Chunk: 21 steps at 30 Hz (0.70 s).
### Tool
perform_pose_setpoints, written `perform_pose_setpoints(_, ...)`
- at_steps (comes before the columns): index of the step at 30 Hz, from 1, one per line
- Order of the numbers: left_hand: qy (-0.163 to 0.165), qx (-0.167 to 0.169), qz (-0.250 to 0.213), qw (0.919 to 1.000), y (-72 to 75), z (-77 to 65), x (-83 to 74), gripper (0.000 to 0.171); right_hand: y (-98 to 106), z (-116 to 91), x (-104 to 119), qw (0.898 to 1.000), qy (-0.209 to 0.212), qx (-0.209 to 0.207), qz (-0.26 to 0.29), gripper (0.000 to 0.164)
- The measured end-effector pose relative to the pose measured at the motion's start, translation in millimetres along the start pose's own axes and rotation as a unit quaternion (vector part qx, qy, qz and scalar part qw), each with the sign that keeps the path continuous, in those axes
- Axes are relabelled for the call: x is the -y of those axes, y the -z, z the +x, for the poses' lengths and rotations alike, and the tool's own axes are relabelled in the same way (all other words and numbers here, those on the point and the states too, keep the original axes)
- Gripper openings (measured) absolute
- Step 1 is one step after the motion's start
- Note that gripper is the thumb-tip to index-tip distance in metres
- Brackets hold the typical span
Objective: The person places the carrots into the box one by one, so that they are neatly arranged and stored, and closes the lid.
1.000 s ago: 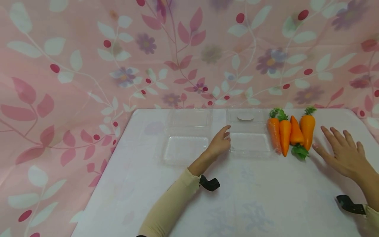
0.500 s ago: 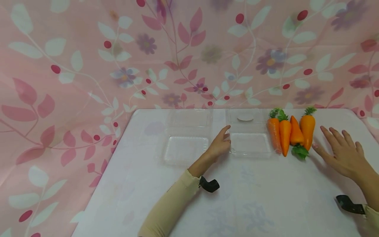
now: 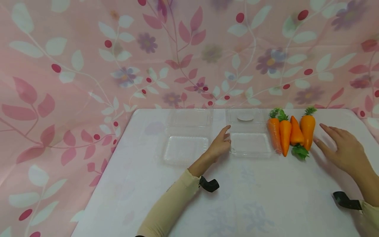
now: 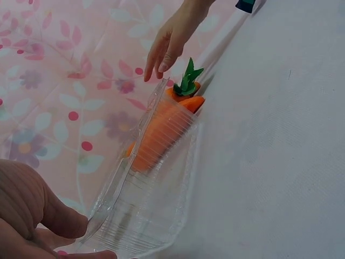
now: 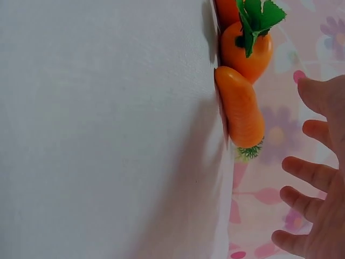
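Note:
My left hand pinches the left edge of the right-hand clear plastic clamshell box. In the left wrist view its thumb and fingers lie at the rim of the box. Several orange carrots with green tops lie in a row right of that box. The leftmost carrot overlaps its right side, and the rightmost carrot is closest to my right hand. That hand is empty, fingers spread apart beside the row; the right wrist view shows the carrot left of its fingers.
A second clear clamshell box lies with its lid raised back, left of my left hand. Both boxes and the carrots are on a white-covered table. A pink floral cloth hangs behind the table's far edge.
My right hand has turned and drawn its fingers closer together, staying beside the rightmost carrot. The left hand, boxes and carrots keep their places.

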<state>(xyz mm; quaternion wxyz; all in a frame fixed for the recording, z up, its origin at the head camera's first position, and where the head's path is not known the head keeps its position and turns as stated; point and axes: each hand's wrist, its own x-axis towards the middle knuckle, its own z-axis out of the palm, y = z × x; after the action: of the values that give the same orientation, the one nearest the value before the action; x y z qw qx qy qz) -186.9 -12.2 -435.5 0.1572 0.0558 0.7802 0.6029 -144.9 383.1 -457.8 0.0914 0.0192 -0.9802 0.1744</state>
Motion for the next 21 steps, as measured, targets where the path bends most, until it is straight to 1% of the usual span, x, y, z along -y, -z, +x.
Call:
perform_pose_setpoints(4, -0.001, 0.003, 0.000, 1.0000, 0.7, -0.2, -0.9, 0.066, 1, 4, 2, 0.999, -0.025, -0.015, 0.017, 0.075)
perform_pose_setpoints(8, -0.001, 0.006, 0.003, 1.0000, 1.2, 0.1, -1.3, 0.066, 1, 8, 3, 0.999, -0.038, -0.023, 0.029, 0.074)
perform_pose_setpoints(12, -0.002, 0.005, 0.009, 0.9999, 1.3, 0.7, -1.1, 0.066, 0, 13, 3, 0.998, -0.048, -0.030, 0.037, 0.073)
perform_pose_setpoints(16, 0.000, 0.005, 0.009, 0.9999, 1.4, 0.8, -0.8, 0.067, -1, 18, 4, 0.996, -0.070, -0.032, 0.044, 0.071)
perform_pose_setpoints(21, 0.003, 0.006, 0.007, 1.0000, 2.0, -0.1, -0.7, 0.066, -4, 24, 7, 0.993, -0.092, -0.037, 0.069, 0.070)
